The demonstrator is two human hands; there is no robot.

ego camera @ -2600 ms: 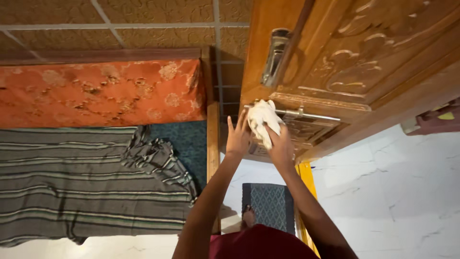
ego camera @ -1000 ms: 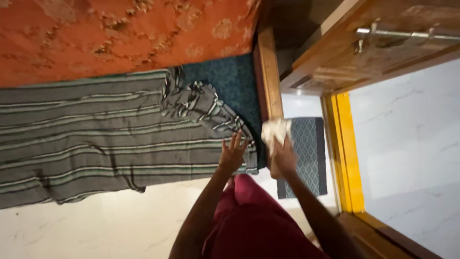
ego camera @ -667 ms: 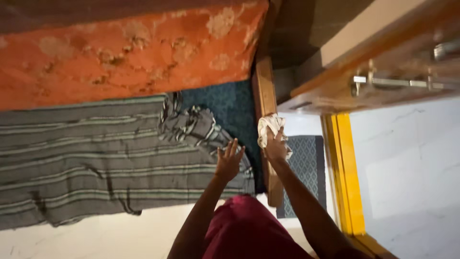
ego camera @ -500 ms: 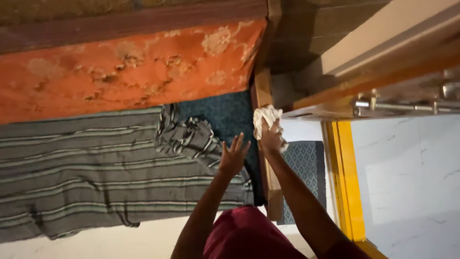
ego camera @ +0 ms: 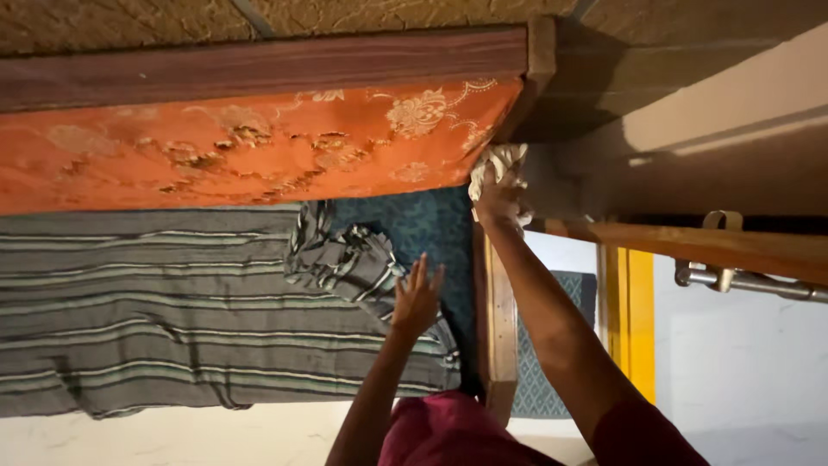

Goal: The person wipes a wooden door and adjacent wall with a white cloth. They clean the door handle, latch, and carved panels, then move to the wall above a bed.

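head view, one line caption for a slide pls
Right hand presses a white cloth to the wooden bed frame; left hand rests open.

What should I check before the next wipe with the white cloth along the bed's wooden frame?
1. Grip on the crumpled white cloth: ok, the right hand is closed around it.
2. Cloth contact with the brown wooden bed frame: ok, it is pressed at the frame's upper corner.
3. Left hand: ok, open and empty, fingers spread over the dark blue patterned sheet.
4. Grey striped blanket: ok, bunched on the bed, apart from the frame edge.
5. Wooden door edge with its metal bolt: cannot tell whether it leaves the arm room.
6. Dirt left on the frame: cannot tell.
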